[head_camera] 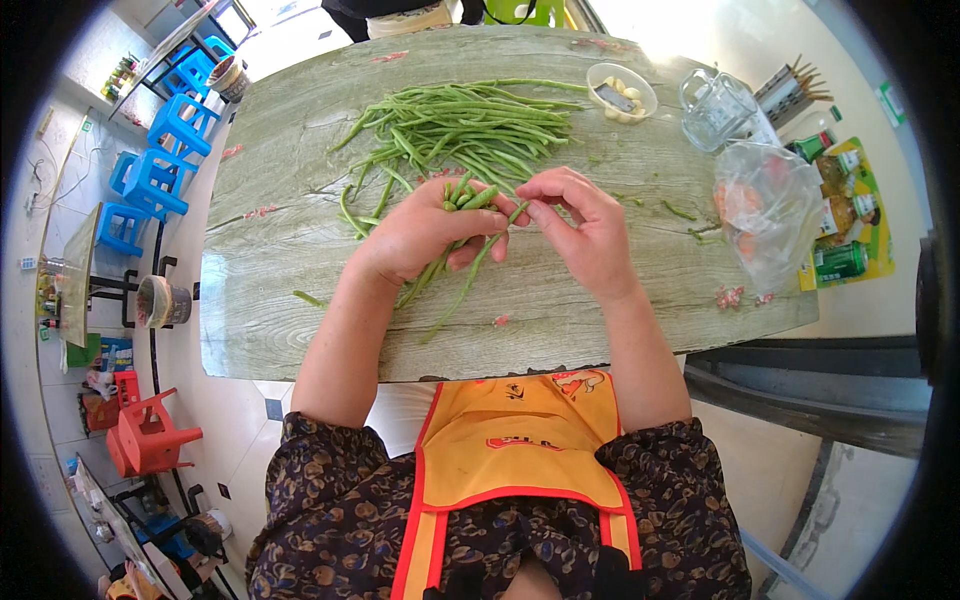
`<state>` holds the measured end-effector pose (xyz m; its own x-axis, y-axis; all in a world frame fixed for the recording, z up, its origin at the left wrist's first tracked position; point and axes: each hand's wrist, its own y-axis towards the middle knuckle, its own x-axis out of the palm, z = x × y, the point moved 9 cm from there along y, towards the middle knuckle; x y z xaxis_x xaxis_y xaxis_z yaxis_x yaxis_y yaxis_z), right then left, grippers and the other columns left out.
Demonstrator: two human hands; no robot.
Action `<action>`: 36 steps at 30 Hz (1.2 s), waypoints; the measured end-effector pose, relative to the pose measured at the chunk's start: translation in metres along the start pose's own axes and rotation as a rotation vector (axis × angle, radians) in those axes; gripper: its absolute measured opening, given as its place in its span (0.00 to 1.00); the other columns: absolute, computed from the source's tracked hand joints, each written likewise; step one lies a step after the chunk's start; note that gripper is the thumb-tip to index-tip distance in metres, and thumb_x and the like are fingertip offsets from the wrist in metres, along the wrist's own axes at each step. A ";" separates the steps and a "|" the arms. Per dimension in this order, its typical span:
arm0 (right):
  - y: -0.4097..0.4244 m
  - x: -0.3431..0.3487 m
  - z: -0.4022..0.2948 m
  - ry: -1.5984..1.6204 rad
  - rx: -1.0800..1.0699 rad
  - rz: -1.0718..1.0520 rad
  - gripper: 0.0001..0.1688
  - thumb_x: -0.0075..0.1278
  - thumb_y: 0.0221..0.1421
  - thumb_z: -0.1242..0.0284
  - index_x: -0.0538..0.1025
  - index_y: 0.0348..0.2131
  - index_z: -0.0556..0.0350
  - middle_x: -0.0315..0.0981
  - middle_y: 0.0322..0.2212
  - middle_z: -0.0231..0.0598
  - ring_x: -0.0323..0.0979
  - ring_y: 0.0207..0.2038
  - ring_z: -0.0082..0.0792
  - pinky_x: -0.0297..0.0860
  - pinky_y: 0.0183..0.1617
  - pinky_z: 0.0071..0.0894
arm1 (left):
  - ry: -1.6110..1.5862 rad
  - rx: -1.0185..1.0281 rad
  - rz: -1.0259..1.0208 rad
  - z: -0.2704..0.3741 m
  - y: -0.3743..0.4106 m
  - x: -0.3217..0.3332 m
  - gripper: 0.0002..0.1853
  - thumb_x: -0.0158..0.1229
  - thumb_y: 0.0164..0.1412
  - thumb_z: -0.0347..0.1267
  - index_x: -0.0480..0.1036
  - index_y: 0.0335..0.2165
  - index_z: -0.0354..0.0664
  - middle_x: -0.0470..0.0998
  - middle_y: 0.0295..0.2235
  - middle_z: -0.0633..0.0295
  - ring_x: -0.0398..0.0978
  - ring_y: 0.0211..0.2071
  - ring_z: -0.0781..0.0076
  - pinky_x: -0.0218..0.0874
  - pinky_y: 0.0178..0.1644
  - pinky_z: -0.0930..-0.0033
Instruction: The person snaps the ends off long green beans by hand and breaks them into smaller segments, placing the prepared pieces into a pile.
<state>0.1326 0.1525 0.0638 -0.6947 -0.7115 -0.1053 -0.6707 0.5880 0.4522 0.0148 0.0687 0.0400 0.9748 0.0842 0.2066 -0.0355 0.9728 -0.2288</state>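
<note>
My left hand (pixel 431 225) holds a small bunch of green beans (pixel 478 198), their ends showing above the thumb and their lengths hanging below the palm. My right hand (pixel 577 225) pinches the upper end of one long bean (pixel 480 262) between thumb and index finger, close beside the left fingertips. That bean slants down to the left over the table. Beyond both hands lies a large pile of long green beans (pixel 472 120) on the wood-patterned table (pixel 300 180). Short bean pieces (pixel 679 210) are scattered right of my right hand, and another piece (pixel 309 299) lies left of my left forearm.
A clear plastic bowl of peeled garlic cloves (pixel 622 94) stands at the back right. Along the right are a glass jug (pixel 716 109), a plastic bag with orange contents (pixel 769 210), a metal chopstick holder (pixel 787 94) and bottles. Blue stools (pixel 180 124) stand on the floor at left.
</note>
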 end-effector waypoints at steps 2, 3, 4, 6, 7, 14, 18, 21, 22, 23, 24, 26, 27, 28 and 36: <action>0.000 0.001 -0.002 -0.005 -0.028 -0.002 0.07 0.56 0.55 0.85 0.79 0.36 0.63 0.77 0.33 0.36 0.75 0.33 0.27 0.72 0.38 0.25 | -0.001 -0.021 0.004 -0.003 0.001 -0.002 0.09 0.57 0.60 0.27 0.74 0.40 0.36 0.77 0.23 0.57 0.64 0.15 0.82 0.50 0.18 0.78; 0.001 0.001 -0.007 -0.075 -0.074 -0.007 0.07 0.56 0.54 0.85 0.79 0.35 0.62 0.77 0.32 0.36 0.75 0.32 0.28 0.71 0.38 0.25 | 0.015 -0.032 0.021 -0.004 0.001 -0.004 0.09 0.57 0.60 0.27 0.74 0.40 0.36 0.77 0.23 0.58 0.64 0.15 0.82 0.50 0.18 0.78; 0.001 0.002 -0.012 -0.145 -0.120 -0.013 0.06 0.56 0.54 0.85 0.78 0.34 0.62 0.77 0.31 0.36 0.75 0.31 0.28 0.71 0.37 0.25 | 0.031 -0.043 0.039 -0.005 0.001 -0.006 0.09 0.58 0.61 0.28 0.74 0.39 0.36 0.77 0.23 0.59 0.64 0.16 0.82 0.51 0.18 0.78; 0.003 0.003 -0.016 -0.240 -0.169 -0.015 0.05 0.56 0.53 0.84 0.78 0.33 0.61 0.77 0.30 0.36 0.74 0.30 0.28 0.71 0.36 0.26 | 0.091 -0.031 0.059 -0.003 0.001 -0.006 0.08 0.59 0.61 0.29 0.74 0.39 0.38 0.78 0.23 0.62 0.64 0.16 0.82 0.52 0.18 0.78; 0.002 0.003 -0.013 -0.265 -0.172 -0.013 0.05 0.57 0.53 0.84 0.78 0.32 0.61 0.76 0.29 0.36 0.74 0.30 0.28 0.70 0.35 0.26 | 0.136 -0.008 0.062 -0.002 0.002 -0.005 0.08 0.60 0.61 0.30 0.74 0.38 0.38 0.78 0.23 0.63 0.65 0.16 0.83 0.52 0.18 0.79; 0.000 0.004 0.003 -0.344 -0.019 -0.019 0.03 0.57 0.53 0.82 0.77 0.30 0.62 0.76 0.27 0.36 0.71 0.27 0.26 0.68 0.30 0.26 | 0.651 0.300 0.371 0.005 0.003 -0.013 0.11 0.65 0.60 0.34 0.77 0.35 0.37 0.81 0.29 0.60 0.75 0.27 0.73 0.66 0.32 0.70; -0.006 0.002 0.029 -0.167 0.257 -0.007 0.01 0.54 0.56 0.81 0.76 0.30 0.63 0.76 0.26 0.33 0.71 0.28 0.22 0.67 0.30 0.26 | 0.852 0.521 0.422 0.018 -0.003 -0.001 0.09 0.66 0.55 0.27 0.77 0.35 0.35 0.80 0.34 0.53 0.79 0.37 0.58 0.69 0.43 0.62; -0.008 -0.001 0.049 0.139 0.462 -0.001 0.05 0.53 0.59 0.78 0.76 0.30 0.63 0.75 0.26 0.32 0.70 0.28 0.21 0.66 0.31 0.24 | 0.876 0.647 0.403 0.026 -0.007 0.009 0.09 0.65 0.52 0.24 0.77 0.35 0.37 0.79 0.36 0.53 0.78 0.38 0.51 0.70 0.42 0.59; -0.010 0.000 0.053 0.277 0.516 -0.010 0.05 0.53 0.59 0.78 0.76 0.30 0.63 0.75 0.26 0.32 0.70 0.28 0.22 0.66 0.31 0.23 | 0.868 0.680 0.394 0.030 -0.009 0.013 0.10 0.64 0.51 0.23 0.77 0.35 0.38 0.79 0.37 0.53 0.77 0.38 0.48 0.70 0.41 0.57; -0.012 0.002 0.057 0.415 0.568 -0.018 0.06 0.52 0.60 0.77 0.76 0.30 0.62 0.74 0.26 0.32 0.70 0.28 0.23 0.65 0.32 0.23 | 0.845 0.705 0.394 0.031 -0.012 0.014 0.10 0.65 0.51 0.22 0.77 0.35 0.38 0.79 0.37 0.53 0.77 0.38 0.49 0.70 0.41 0.58; -0.012 0.005 0.055 0.511 0.578 -0.035 0.06 0.52 0.60 0.76 0.76 0.31 0.62 0.74 0.25 0.32 0.70 0.28 0.24 0.65 0.32 0.23 | 0.822 0.735 0.396 0.034 -0.015 0.016 0.11 0.65 0.50 0.21 0.77 0.35 0.38 0.79 0.36 0.54 0.78 0.38 0.50 0.70 0.41 0.59; -0.011 0.011 0.052 0.702 0.594 -0.071 0.06 0.52 0.61 0.75 0.76 0.31 0.61 0.73 0.24 0.33 0.70 0.28 0.27 0.64 0.33 0.23 | 0.762 0.778 0.405 0.036 -0.016 0.017 0.10 0.65 0.50 0.20 0.77 0.35 0.37 0.79 0.35 0.54 0.78 0.37 0.52 0.70 0.40 0.61; -0.012 0.012 0.052 0.741 0.604 -0.069 0.06 0.51 0.61 0.76 0.76 0.31 0.61 0.73 0.24 0.34 0.70 0.28 0.28 0.64 0.33 0.24 | 0.728 0.787 0.413 0.037 -0.017 0.017 0.10 0.66 0.51 0.20 0.77 0.34 0.35 0.79 0.34 0.54 0.78 0.37 0.55 0.70 0.41 0.62; -0.012 0.013 0.053 0.780 0.614 -0.066 0.06 0.51 0.61 0.76 0.76 0.31 0.61 0.72 0.24 0.34 0.70 0.28 0.29 0.64 0.33 0.25 | 0.694 0.797 0.421 0.037 -0.017 0.016 0.09 0.66 0.51 0.19 0.77 0.34 0.34 0.79 0.33 0.55 0.79 0.36 0.57 0.70 0.41 0.64; -0.021 0.026 0.057 0.683 0.702 -0.113 0.05 0.53 0.59 0.76 0.77 0.30 0.60 0.75 0.25 0.34 0.71 0.28 0.27 0.65 0.32 0.25 | 0.238 0.605 0.617 0.031 -0.018 -0.017 0.02 0.61 0.62 0.25 0.76 0.34 0.37 0.78 0.30 0.62 0.73 0.25 0.74 0.64 0.29 0.72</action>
<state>0.1141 0.1434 0.0007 -0.4657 -0.7171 0.5186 -0.8795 0.4402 -0.1811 -0.0082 0.0567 0.0703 0.7612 0.6485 -0.0050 -0.6131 0.7221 0.3204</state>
